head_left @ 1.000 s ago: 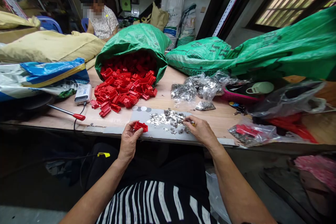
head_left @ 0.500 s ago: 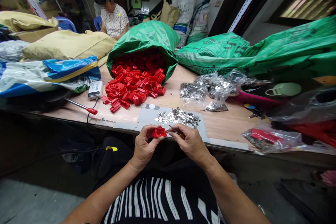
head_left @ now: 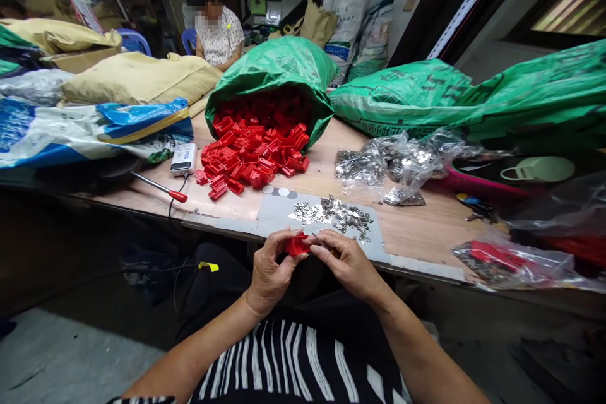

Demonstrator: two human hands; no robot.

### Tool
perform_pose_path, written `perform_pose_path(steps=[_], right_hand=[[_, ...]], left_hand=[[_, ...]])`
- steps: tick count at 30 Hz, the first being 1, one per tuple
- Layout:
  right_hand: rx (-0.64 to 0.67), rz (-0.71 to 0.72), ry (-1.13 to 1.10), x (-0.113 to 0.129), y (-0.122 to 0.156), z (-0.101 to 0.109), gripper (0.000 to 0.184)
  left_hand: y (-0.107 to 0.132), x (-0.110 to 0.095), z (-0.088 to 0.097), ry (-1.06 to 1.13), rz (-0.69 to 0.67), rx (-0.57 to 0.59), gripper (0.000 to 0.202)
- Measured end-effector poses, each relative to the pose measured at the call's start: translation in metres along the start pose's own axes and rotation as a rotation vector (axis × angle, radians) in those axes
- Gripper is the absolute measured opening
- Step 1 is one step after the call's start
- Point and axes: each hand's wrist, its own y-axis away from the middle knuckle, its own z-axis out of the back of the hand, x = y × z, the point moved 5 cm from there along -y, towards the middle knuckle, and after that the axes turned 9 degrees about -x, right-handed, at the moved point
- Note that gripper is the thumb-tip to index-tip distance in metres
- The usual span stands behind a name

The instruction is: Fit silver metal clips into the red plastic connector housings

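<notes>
My left hand [head_left: 274,265] is closed on a red plastic housing [head_left: 297,244], a small open-sided part, just over the table's front edge. Close against its right side is my right hand [head_left: 343,262], fingers pinched around what looks like a small screwdriver [head_left: 326,243] with a thin dark shaft; its handle is mostly hidden in the palm. The fingertips of that hand meet the housing, and any tiny piece between them cannot be made out. Behind both hands, small silvery metal pieces [head_left: 331,213] lie scattered on a grey mat [head_left: 269,218].
A green sack [head_left: 284,63] spills a heap of red housings [head_left: 255,158] onto the table. Clear bags of metal parts [head_left: 402,167] lie to the right. A red-tipped rod [head_left: 161,186] and a white device [head_left: 184,159] are at left. Another person [head_left: 220,31] sits behind the table.
The head view has shifted slightly, so everything appears farther right. My right fingertips have come in against the red housing, closing the small gap between them.
</notes>
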Motion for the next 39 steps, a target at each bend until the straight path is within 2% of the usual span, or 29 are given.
perform_pose_path(steps=[6,12,18,28,33,39], right_hand=[[-0.082,-0.17,-0.172,-0.018,0.001,0.009,0.025],[-0.02,-0.223,-0.228,-0.017,0.0,-0.001,0.028],[0.101,-0.266,-0.303,-0.022,0.002,-0.01,0.035],[0.155,-0.425,-0.503,-0.036,0.011,-0.024,0.038],[0.231,-0.514,-0.633,-0.035,0.016,-0.028,0.039],[0.277,-0.547,-0.775,-0.035,0.022,-0.03,0.037]], left_hand=[[0.002,-0.003,0.0,-0.016,-0.028,0.026,0.035],[0.004,-0.009,0.0,-0.033,-0.082,0.049,0.035],[0.011,-0.013,-0.002,-0.089,-0.157,0.105,0.038],[0.013,-0.003,-0.001,-0.021,0.012,0.143,0.034],[0.016,-0.004,0.0,0.011,0.024,0.147,0.033],[0.018,-0.008,-0.001,0.078,0.043,0.175,0.032]])
